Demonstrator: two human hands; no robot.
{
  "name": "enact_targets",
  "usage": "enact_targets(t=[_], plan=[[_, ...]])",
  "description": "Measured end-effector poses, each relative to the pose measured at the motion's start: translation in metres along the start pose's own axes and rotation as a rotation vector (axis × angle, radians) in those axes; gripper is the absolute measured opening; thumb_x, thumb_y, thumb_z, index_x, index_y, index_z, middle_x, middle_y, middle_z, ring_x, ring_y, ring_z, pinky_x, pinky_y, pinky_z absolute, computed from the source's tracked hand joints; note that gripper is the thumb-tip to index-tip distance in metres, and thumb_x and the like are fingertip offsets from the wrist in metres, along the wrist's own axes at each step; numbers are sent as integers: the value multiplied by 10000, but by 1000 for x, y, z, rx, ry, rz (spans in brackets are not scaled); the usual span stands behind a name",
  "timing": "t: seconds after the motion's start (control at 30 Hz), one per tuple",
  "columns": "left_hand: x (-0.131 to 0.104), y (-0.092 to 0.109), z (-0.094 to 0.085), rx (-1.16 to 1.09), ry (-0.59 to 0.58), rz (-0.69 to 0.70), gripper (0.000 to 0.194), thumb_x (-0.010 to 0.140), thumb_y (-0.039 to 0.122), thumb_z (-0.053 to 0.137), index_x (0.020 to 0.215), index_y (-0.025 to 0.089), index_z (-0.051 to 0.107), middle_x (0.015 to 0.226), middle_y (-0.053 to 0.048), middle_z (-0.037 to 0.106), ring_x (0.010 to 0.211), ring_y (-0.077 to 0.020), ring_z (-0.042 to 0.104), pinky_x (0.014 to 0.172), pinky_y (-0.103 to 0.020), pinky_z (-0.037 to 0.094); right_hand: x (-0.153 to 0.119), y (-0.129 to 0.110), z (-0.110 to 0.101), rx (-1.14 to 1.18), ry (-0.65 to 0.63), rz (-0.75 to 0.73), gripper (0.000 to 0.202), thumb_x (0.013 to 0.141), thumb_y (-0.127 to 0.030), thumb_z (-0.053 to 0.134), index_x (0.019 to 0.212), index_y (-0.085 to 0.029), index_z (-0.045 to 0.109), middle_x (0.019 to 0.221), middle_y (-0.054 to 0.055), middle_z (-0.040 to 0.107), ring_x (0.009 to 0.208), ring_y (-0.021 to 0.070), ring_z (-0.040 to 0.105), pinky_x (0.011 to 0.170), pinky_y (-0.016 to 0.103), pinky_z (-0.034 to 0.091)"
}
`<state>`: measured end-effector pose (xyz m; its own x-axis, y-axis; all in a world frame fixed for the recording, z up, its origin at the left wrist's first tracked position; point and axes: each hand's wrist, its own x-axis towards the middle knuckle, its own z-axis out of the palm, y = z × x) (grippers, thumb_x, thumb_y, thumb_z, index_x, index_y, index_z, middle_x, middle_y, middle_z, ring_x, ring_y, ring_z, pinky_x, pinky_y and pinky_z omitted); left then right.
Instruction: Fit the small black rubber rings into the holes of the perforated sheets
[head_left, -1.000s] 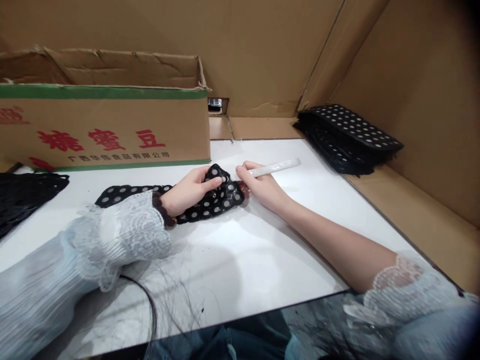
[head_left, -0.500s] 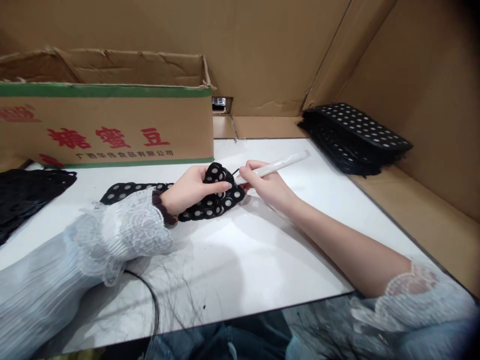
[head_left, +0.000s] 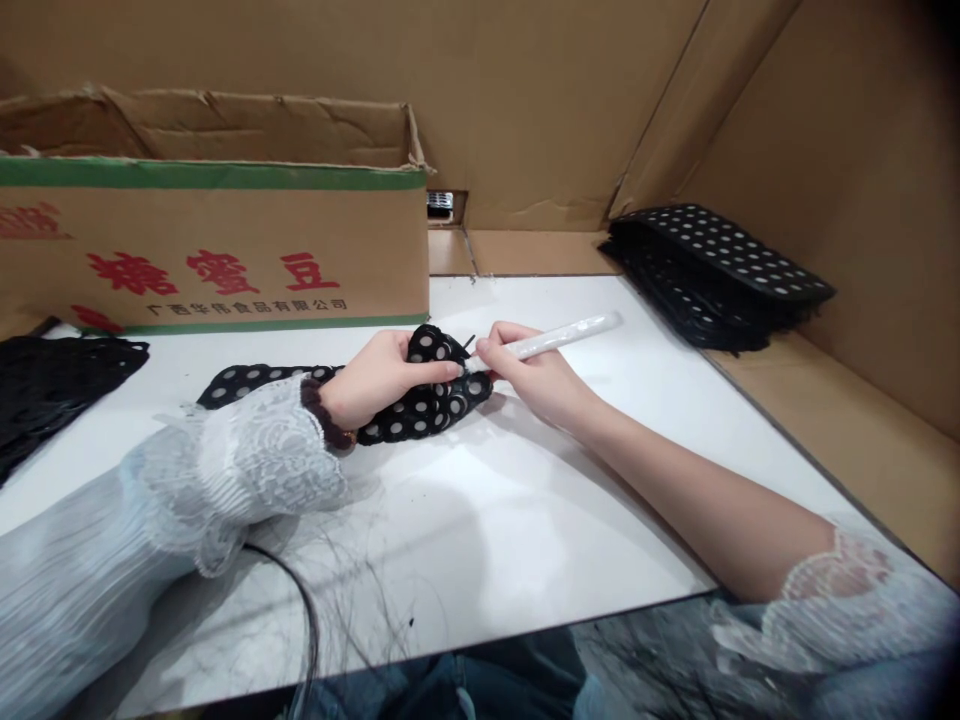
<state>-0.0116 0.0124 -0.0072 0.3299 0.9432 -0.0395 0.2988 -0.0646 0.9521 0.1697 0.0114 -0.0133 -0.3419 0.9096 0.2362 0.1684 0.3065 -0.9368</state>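
Note:
Black fabric with pale polka dots [head_left: 420, 412] lies on the white tabletop, its right end folded up. My left hand [head_left: 379, 378] is closed on that folded end, thumb on top. In my right hand [head_left: 529, 375] is a slim white pen-like tool [head_left: 570, 334], held like a pencil with its back end pointing up and right. Its tip meets the fabric close to my left thumb; the very tip is too small to make out. A short dark thread or strip stands up between the two hands.
A cardboard box [head_left: 247, 245] with red lettering stands at the back left. Black openwork fabric [head_left: 60, 390] is heaped at the left edge. Stacked dotted black pieces [head_left: 720, 260] lie at the right, beside tall cardboard walls [head_left: 547, 110]. Loose hair hangs before the camera.
The tool's tip has shifted slightly left over the fabric, and its back end sits a little lower. My left hand keeps its grip. The view has shifted slightly.

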Motion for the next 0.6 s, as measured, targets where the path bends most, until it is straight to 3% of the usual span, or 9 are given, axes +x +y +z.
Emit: enact_targets(t=[0.4,0.6], plan=[[-1,5,-4,-125,-80,-50,244,629,323,646,768,129,595,799,-38,648,693,-156,581,642,-261,442,2,1,5,320,-77,110,267,767,-391,487,632,-170,422,621,-21,472,613,95,505,599,229,436],[-2,6,-2,-97,-72,-54,269,614,336,649,773,123,604,806,-49,645,706,-164,582,645,-265,446,-1,-2,2,106,-44,37,291,793,-402,443,614,-177,400,609,-24,462,600,95,468,584,219,399]])
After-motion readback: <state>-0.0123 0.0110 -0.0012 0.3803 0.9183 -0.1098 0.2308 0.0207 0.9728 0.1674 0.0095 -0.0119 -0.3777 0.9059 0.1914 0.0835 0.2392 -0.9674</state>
